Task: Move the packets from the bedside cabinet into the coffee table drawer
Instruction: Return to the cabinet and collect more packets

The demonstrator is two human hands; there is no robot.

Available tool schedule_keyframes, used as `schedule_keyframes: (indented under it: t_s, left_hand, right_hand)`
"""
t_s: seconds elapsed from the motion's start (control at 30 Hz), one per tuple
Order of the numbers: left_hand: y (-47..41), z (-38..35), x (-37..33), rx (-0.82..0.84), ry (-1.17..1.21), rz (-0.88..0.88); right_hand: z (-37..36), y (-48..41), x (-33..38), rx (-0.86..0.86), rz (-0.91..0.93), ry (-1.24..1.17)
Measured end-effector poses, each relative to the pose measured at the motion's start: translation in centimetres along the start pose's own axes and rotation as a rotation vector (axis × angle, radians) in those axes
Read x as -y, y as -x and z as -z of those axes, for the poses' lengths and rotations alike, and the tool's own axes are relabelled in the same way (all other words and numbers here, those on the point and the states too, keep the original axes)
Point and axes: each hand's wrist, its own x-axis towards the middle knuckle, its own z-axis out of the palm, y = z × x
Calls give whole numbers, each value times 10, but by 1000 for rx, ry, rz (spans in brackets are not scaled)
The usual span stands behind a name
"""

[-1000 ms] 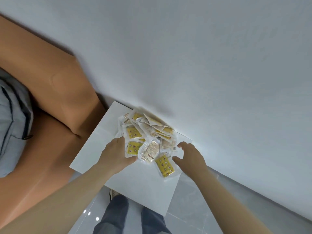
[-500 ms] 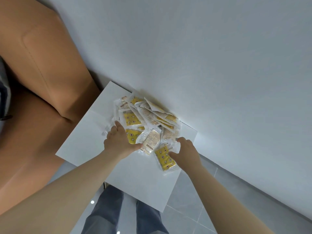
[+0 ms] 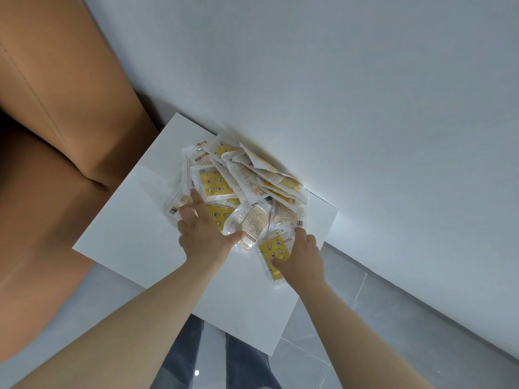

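Note:
A heap of several yellow-and-white packets [image 3: 247, 181] lies on the white top of the bedside cabinet [image 3: 132, 237], against the wall. My left hand [image 3: 205, 234] rests palm-down on the pile's near left side, fingers spread over a yellow packet and a pale one. My right hand [image 3: 300, 256] presses on a yellow packet [image 3: 273, 249] at the pile's near right edge, thumb under it and fingers over it. The coffee table drawer is out of sight.
A tan upholstered bed frame [image 3: 64, 113] stands close on the left of the cabinet. The white wall [image 3: 337, 94] runs right behind the pile. Grey tiled floor [image 3: 365, 318] and my legs in dark trousers show below the cabinet's front edge.
Both hands have closed in on the pile: the left slid further onto the packets, the right moved from beside the pile onto the near right yellow packet. My view shifted left.

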Motion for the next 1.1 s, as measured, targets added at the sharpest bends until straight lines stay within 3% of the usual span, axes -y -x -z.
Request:
schedule_keyframes:
  t_s: [0.23, 0.4, 0.6, 0.73, 0.9, 1.1]
  left_hand:
    - [-6, -5, 2, -46, 26, 46]
    - [-8, -5, 14, -83, 132, 45]
    - [-6, 1, 27, 30, 187, -29]
    - [2, 9, 39, 75, 213, -65]
    - [8, 15, 70, 156, 163, -63]
    - [9, 15, 89, 236, 156, -24]
  right_hand:
    - [-13, -3, -5, -58, -92, -117]
    - [-6, -6, -9, -92, -26, -129]
    - [2, -19, -8, -270, 213, -135]
    - [-1, -29, -3, -233, 322, -91]
    - [-18, -14, 0, -180, 249, -14]
    - [-46, 27, 4, -203, 263, -87]
